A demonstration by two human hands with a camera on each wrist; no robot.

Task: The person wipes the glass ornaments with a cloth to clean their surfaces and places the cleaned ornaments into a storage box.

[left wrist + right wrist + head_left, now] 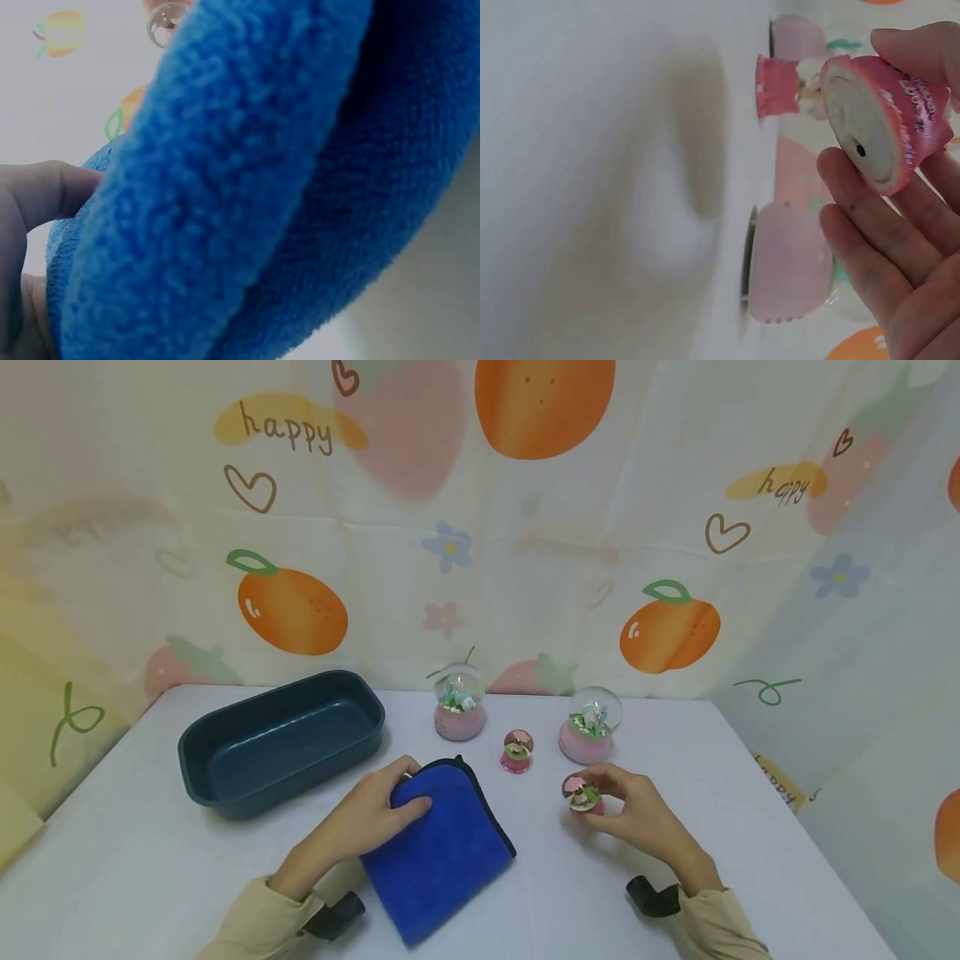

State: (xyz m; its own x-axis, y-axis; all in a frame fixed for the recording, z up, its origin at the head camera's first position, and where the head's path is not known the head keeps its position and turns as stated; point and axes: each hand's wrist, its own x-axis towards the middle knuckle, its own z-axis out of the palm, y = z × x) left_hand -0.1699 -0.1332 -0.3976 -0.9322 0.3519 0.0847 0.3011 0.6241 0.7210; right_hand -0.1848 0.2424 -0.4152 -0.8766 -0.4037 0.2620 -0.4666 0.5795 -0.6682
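My left hand grips a folded blue cloth with black edging, thumb on top; its other fingers are partly hidden behind the cloth. In the left wrist view the fuzzy cloth fills most of the picture. My right hand holds a small pink snow globe between thumb and fingers, above the table. The right wrist view shows its pale underside with a dark hole, tilted toward the camera. A similar small snow globe stands on the table beyond the hands.
Two larger snow globes with pink bases stand at the back, one near the middle and one farther right. A dark teal rectangular basin sits at the back left of the white table. Behind hangs a fruit-printed curtain.
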